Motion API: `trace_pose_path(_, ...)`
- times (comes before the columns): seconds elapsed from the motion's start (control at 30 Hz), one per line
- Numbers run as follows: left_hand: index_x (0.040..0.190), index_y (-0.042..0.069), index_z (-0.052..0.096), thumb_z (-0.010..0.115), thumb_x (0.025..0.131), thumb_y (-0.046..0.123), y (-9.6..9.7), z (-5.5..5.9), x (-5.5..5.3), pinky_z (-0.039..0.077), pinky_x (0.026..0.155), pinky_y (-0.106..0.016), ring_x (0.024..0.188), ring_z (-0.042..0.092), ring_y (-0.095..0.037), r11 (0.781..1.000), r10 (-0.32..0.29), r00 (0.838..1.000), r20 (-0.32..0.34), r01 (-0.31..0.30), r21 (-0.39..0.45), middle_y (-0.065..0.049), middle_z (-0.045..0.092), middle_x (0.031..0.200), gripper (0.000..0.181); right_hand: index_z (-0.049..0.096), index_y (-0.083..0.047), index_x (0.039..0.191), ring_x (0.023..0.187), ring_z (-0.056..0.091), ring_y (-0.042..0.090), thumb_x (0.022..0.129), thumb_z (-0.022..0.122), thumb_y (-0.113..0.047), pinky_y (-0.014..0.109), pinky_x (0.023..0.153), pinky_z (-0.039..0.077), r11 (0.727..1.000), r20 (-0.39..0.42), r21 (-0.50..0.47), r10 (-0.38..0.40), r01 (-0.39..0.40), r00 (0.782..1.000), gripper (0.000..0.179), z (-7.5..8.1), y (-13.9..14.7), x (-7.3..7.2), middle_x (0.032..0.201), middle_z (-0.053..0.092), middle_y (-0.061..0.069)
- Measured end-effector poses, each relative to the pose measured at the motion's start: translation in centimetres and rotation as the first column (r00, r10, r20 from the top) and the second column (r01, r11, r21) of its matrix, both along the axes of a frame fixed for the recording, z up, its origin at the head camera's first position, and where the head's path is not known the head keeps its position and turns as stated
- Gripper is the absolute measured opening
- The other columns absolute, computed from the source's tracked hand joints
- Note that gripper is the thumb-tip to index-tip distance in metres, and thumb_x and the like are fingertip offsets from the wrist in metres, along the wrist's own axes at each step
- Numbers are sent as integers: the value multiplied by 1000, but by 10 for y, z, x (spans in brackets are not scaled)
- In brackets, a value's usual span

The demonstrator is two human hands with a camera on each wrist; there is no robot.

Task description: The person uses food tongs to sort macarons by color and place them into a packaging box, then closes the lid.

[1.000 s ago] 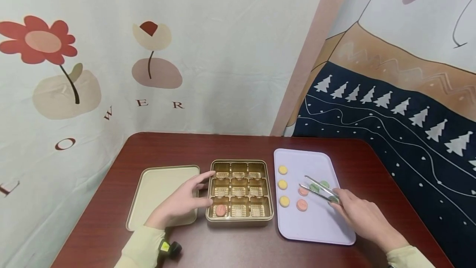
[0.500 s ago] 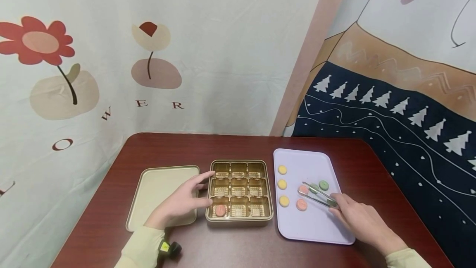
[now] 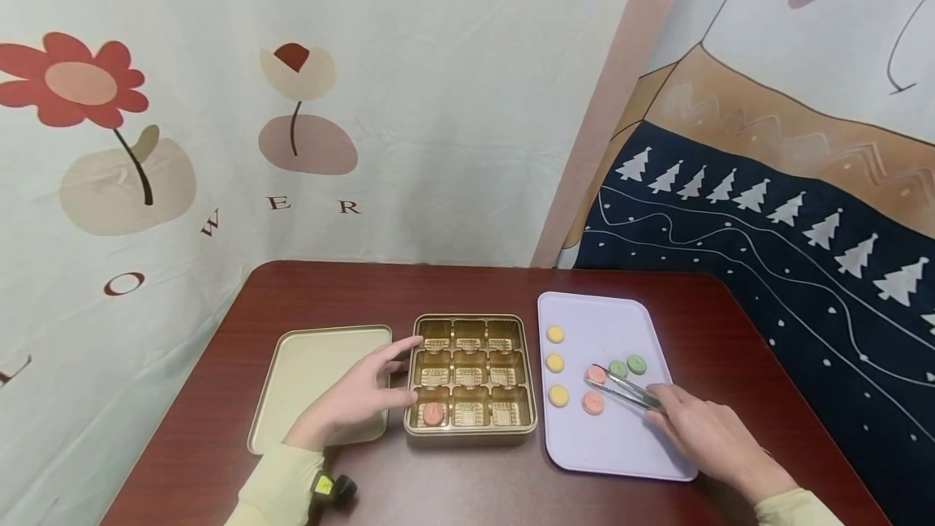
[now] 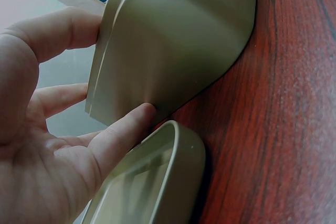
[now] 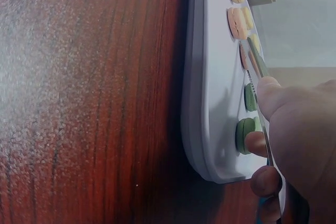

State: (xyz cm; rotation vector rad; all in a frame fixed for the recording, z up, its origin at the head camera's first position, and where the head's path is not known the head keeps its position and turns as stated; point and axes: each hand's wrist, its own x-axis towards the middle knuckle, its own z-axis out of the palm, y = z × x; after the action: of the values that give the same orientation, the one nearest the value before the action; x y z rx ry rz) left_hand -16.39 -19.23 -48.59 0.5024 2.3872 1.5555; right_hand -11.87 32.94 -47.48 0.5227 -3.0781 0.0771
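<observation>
My right hand (image 3: 704, 433) holds metal tongs (image 3: 628, 391) over the lilac tray (image 3: 621, 453). The tong tips straddle the farther of two pink macarons (image 3: 596, 373); the nearer pink macaron (image 3: 593, 403) lies just in front of them. Green macarons (image 3: 637, 364) sit to the right, one close to the tongs. My left hand (image 3: 358, 392) touches the left side of a gold tin (image 3: 471, 438), thumb and fingers spread along its rim and wall. In the left wrist view, one fingertip (image 4: 147, 109) presses low on the tin's outer wall. A pink macaron (image 3: 433, 413) sits in the tin's front-left compartment.
Three yellow macarons (image 3: 555, 363) line the tray's left side. The tin's pale gold lid (image 3: 292, 372) lies on the red-brown table (image 3: 467, 493), partly under my left hand. A printed curtain (image 3: 438, 104) hangs behind the table.
The tongs have come down and left slightly, and their arms have drawn closer together around the farther pink macaron. My left hand and the tin have stayed put.
</observation>
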Motion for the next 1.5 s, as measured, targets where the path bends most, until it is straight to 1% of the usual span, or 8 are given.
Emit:
trace_pose_path(0.13,162,8,38,83,85,15,0,1,-1,36,117,-69,139,49,-52,1000,2,1000,-2,-2,1,-24,46,158,89,64,-15,128,79,65,11,96,75,-36,40,67,62,1000,8,-3,-3,3,1000,40,1,0,-1,118,75,7)
trace_pose_path(0.37,162,8,37,83,85,14,-1,0,1,36,116,-69,140,48,-51,1000,-3,1000,7,3,21,-23,44,160,90,64,-18,128,78,64,9,96,75,-37,38,66,60,1000,4,0,1,-1,1000,39,0,1,0,117,75,4)
trace_pose_path(0.53,163,9,37,83,85,15,-1,0,1,36,115,-71,140,48,-52,1000,-2,1000,3,2,19,-23,43,161,91,63,-18,127,75,61,7,96,75,-37,35,64,59,1000,9,4,1,-1,1000,38,-1,1,1,115,75,3)
trace_pose_path(0.73,163,9,37,83,85,15,0,0,1,37,116,-70,140,48,-51,1000,-2,1000,0,2,9,-22,43,161,90,63,-19,126,70,55,3,95,76,-37,30,59,55,1000,-25,13,17,-17,1000,38,-2,1,2,111,75,0)
trace_pose_path(0.83,162,9,38,83,85,14,0,0,1,35,117,-70,139,49,-51,1000,1,1000,-1,-1,3,-22,45,160,89,63,-19,125,70,54,3,95,77,-36,30,58,53,1000,-42,9,21,-20,999,37,-2,1,2,109,75,-2)
trace_pose_path(1.1,162,8,38,83,85,13,0,0,1,36,117,-68,139,51,-50,1000,-1,1000,-3,1,5,-23,47,158,89,63,-17,128,74,59,8,96,76,-36,36,64,58,1000,-18,-4,-9,9,1000,39,1,-1,0,116,75,4)
trace_pose_path(1.23,162,8,38,83,85,13,0,-1,0,36,117,-68,139,50,-50,1000,-2,1000,-5,2,6,-23,46,159,89,63,-16,128,73,61,9,96,76,-34,37,64,59,1000,-38,-11,-4,4,999,39,3,0,0,116,75,6)
trace_pose_path(1.5,162,10,38,83,86,17,0,-1,0,37,116,-70,139,49,-52,1000,10,1000,-12,-10,-25,-25,46,158,88,62,-16,129,80,66,14,96,76,-33,45,70,63,999,-60,-44,6,-8,998,39,12,-1,-5,120,74,8)
